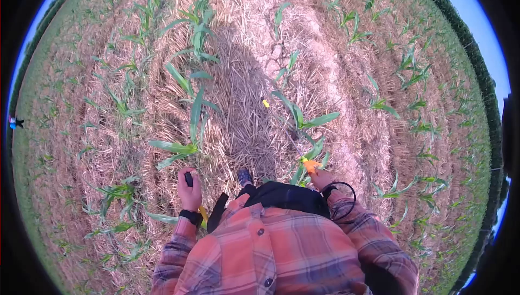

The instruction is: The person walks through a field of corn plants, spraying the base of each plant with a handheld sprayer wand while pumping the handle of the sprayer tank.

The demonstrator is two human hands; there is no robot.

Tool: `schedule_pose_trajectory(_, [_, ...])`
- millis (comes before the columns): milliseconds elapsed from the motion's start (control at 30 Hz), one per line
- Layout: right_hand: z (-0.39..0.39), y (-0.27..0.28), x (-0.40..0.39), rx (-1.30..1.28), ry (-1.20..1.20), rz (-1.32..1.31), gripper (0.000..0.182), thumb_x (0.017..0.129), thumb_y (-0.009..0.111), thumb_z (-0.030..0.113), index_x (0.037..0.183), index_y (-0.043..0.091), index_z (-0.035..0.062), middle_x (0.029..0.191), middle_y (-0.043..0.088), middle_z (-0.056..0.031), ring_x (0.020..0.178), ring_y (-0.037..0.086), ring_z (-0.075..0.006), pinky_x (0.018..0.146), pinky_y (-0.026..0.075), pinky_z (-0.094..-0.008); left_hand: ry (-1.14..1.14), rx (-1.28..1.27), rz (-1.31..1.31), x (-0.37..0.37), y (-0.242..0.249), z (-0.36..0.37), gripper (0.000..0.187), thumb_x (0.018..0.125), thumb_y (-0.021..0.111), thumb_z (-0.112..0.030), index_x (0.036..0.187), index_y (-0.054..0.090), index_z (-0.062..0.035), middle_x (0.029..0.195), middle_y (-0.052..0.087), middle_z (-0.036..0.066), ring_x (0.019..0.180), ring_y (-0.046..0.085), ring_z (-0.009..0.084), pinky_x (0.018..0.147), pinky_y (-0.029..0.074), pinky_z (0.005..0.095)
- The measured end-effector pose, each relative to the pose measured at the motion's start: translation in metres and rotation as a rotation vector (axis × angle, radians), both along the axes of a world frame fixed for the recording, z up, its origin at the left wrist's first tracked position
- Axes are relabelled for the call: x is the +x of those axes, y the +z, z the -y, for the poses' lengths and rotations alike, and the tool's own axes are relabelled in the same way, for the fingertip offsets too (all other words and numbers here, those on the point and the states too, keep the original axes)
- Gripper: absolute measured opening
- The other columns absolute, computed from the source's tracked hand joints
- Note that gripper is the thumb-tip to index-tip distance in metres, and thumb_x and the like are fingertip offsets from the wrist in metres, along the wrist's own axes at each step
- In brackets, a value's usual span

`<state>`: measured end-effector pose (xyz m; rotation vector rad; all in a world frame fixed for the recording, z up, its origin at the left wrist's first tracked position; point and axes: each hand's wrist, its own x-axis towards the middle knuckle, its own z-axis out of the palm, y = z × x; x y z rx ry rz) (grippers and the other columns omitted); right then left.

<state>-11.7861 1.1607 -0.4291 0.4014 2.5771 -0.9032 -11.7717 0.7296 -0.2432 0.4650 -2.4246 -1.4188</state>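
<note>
My left hand (189,189) is closed around a small black object (188,179), whose dark end shows at the fingers. Beside that wrist hangs a yellow strip (203,213). On the other side, my right hand (320,178) grips an orange handle (311,166) with a yellow part at its front. From it a thin rod (290,137) reaches forward over the straw, towards a small yellow piece (265,103). Green corn leaves (319,120) stand close to the rod. Another corn plant (187,148) is just ahead of my left hand.
Rows of young corn (200,30) run forward through dry straw. A shoe (245,176) shows between my hands, below a shadow on the ground. A black cable (353,197) loops at my right wrist. Far left, a distant person (16,123) is small. Trees line the edge.
</note>
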Motion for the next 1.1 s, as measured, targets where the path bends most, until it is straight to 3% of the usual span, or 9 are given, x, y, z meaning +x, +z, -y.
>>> schedule_pose_trajectory(67, [0.031, 0.024, -0.017, 0.006, 0.075, -0.011, 0.031, 0.075, 0.052, 0.034, 0.067, 0.056, 0.004, 0.056, 0.056, -0.0084, 0.048, 0.054, -0.0172, 0.048, 0.041, -0.0315, 0.017, 0.057, 0.031, -0.008, -0.005, 0.016, 0.02, 0.075, 0.049, -0.002, 0.093, 0.044, -0.007, 0.064, 0.04, -0.001, 0.055, 0.038, 0.0068, 0.048, 0.031, 0.0218])
schedule_pose_trajectory(133, [0.059, 0.058, -0.04, -0.051, 0.302, 0.194, 0.034, 0.074, 0.05, 0.037, 0.077, 0.056, 0.0038, 0.072, 0.057, -0.0172, 0.071, 0.055, -0.0318, 0.061, 0.041, -0.0394, 0.0, 0.033, -0.072, -0.014, 0.009, 0.025, 0.019, 0.074, 0.049, -0.001, 0.092, 0.044, -0.006, 0.065, 0.039, -0.002, 0.054, 0.036, 0.0062, 0.049, 0.031, 0.0207])
schedule_pose_trajectory(400, [0.105, 0.085, -0.09, -0.169, 0.737, 0.24, 0.032, 0.075, 0.049, 0.035, 0.079, 0.053, 0.0032, 0.072, 0.056, -0.0166, 0.07, 0.055, -0.0318, 0.06, 0.041, -0.0388, 0.066, 0.283, -0.177, 0.011, 0.095, 0.055, 0.024, 0.078, 0.047, -0.003, 0.099, 0.037, -0.0044, 0.068, 0.04, 0.0, 0.05, 0.036, 0.0037, 0.043, 0.03, 0.0162])
schedule_pose_trajectory(467, [0.106, 0.071, -0.1, -0.215, 0.785, 0.24, 0.032, 0.075, 0.048, 0.034, 0.08, 0.054, 0.0032, 0.071, 0.056, -0.0164, 0.069, 0.055, -0.032, 0.06, 0.041, -0.0387, 0.13, 0.332, -0.049, -0.009, 0.09, 0.044, 0.021, 0.078, 0.047, -0.004, 0.098, 0.039, -0.0046, 0.069, 0.039, 0.0, 0.054, 0.036, 0.0045, 0.048, 0.03, 0.0163])
schedule_pose_trajectory(533, [0.106, 0.058, -0.111, -0.173, 0.813, 0.198, 0.031, 0.076, 0.048, 0.033, 0.08, 0.054, 0.0033, 0.069, 0.056, -0.0165, 0.068, 0.055, -0.0321, 0.06, 0.041, -0.0387, 0.091, -0.014, -0.011, -0.033, 0.027, 0.059, 0.02, 0.077, 0.048, -0.002, 0.096, 0.042, -0.0043, 0.074, 0.04, 0.001, 0.062, 0.035, 0.0067, 0.055, 0.031, 0.0189])
schedule_pose_trajectory(700, [0.091, 0.039, -0.148, -0.167, 0.551, 0.224, 0.035, 0.07, 0.053, 0.038, 0.078, 0.055, 0.0038, 0.071, 0.056, -0.016, 0.068, 0.055, -0.0317, 0.061, 0.041, -0.038, 0.096, -0.205, -0.02, -0.101, 0.009, 0.029, 0.02, 0.074, 0.048, -0.001, 0.093, 0.044, -0.0054, 0.068, 0.04, 0.0, 0.056, 0.035, 0.0072, 0.049, 0.031, 0.022])
schedule_pose_trajectory(800, [0.068, -0.001, -0.168, -0.05, 0.551, 0.116, 0.035, 0.069, 0.054, 0.039, 0.076, 0.058, 0.0044, 0.07, 0.057, -0.0161, 0.069, 0.055, -0.031, 0.062, 0.042, -0.0376, 0.121, 0.075, 0.063, -0.127, -0.007, 0.034, 0.019, 0.074, 0.047, -0.001, 0.091, 0.045, -0.0056, 0.067, 0.04, 0.0, 0.055, 0.035, 0.008, 0.049, 0.031, 0.0225])
schedule_pose_trajectory(933, [0.035, -0.005, -0.199, -0.098, 0.205, 0.095, 0.036, 0.069, 0.054, 0.041, 0.076, 0.059, 0.0055, 0.069, 0.057, -0.0156, 0.07, 0.055, -0.0321, 0.062, 0.042, -0.0388, -0.008, -0.237, -0.079, -0.186, 0.0, 0.015, 0.018, 0.073, 0.047, 0.0, 0.091, 0.045, -0.0043, 0.069, 0.041, 0.002, 0.057, 0.036, 0.0088, 0.051, 0.032, 0.0225])
schedule_pose_trajectory(1100, [-0.021, -0.03, -0.236, -0.222, -0.239, 0.151, 0.027, 0.076, 0.054, 0.03, 0.07, 0.057, 0.004, 0.053, 0.053, -0.0049, 0.04, 0.048, -0.0114, 0.037, 0.037, -0.0272, -0.016, -0.06, -0.021, -0.228, 0.031, -0.005, 0.018, 0.075, 0.049, -0.002, 0.093, 0.044, -0.0055, 0.069, 0.038, -0.002, 0.055, 0.034, 0.0052, 0.048, 0.03, 0.0196])
